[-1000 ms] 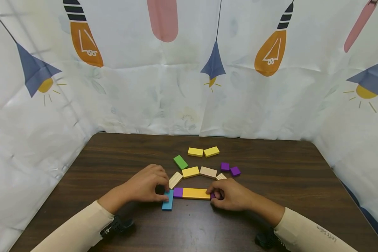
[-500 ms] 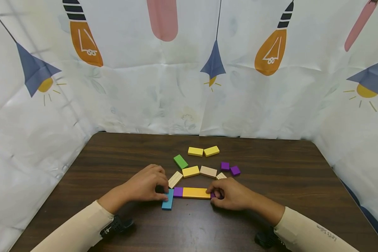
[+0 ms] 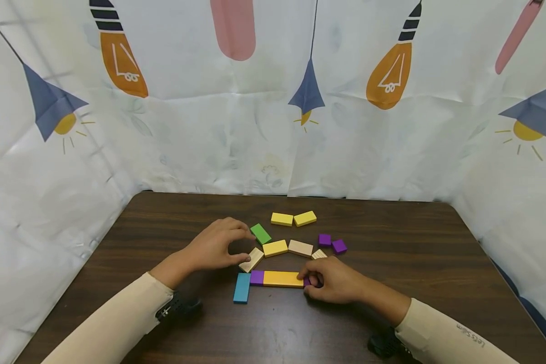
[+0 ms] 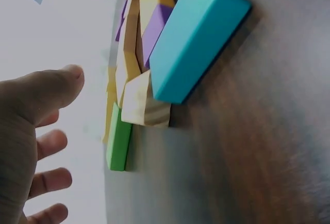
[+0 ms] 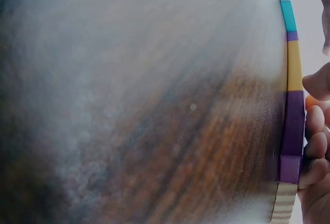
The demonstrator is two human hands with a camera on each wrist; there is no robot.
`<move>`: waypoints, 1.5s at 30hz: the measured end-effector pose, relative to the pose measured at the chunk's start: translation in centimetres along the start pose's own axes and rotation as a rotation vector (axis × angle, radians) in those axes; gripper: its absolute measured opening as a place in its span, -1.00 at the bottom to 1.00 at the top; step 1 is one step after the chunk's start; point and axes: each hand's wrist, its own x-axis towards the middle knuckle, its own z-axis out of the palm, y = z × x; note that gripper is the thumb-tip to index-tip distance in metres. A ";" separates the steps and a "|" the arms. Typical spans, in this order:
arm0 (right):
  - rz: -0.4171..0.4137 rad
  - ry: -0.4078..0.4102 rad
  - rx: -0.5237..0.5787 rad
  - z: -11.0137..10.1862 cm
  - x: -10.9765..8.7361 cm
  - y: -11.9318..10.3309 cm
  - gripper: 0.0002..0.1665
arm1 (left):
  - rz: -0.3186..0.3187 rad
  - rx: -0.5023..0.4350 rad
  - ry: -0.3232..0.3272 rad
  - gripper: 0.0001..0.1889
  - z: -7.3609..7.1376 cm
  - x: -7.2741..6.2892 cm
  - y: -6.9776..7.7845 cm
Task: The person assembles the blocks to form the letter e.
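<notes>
Nearest me on the table (image 3: 282, 326), the blue block (image 3: 241, 288) lies by itself at the left end of a row. Next to it come a small purple block (image 3: 257, 278) and a long orange block (image 3: 282, 279). At the row's other end, the right hand (image 3: 334, 282) has its fingers bent in round the purple end block (image 3: 307, 282), mostly hidden. A little farther, the left hand (image 3: 218, 245) holds nothing, fingers spread, thumb over a bare wood block (image 3: 252, 259), fingertips close by the green block (image 3: 261, 234). The blocks look light, hard and smooth. I think they won't break or bend, but one bump could push the row crooked. Pinching the long sides looks best. Farthest back, two yellow blocks (image 3: 282, 219) lie end to end.
</notes>
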 end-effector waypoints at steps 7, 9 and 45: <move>-0.004 0.002 -0.004 -0.1 0.0 -0.2 -0.75 | -0.129 0.038 -0.003 -0.42 0.5 1.4 -1.1; -0.003 0.000 -0.007 -0.1 0.0 -0.2 -0.75 | -0.148 0.038 -0.006 -0.42 0.8 1.7 -1.4; -0.001 0.004 -0.006 0.1 0.0 -0.1 -0.74 | -0.210 0.011 -0.078 -0.56 2.8 4.0 -3.0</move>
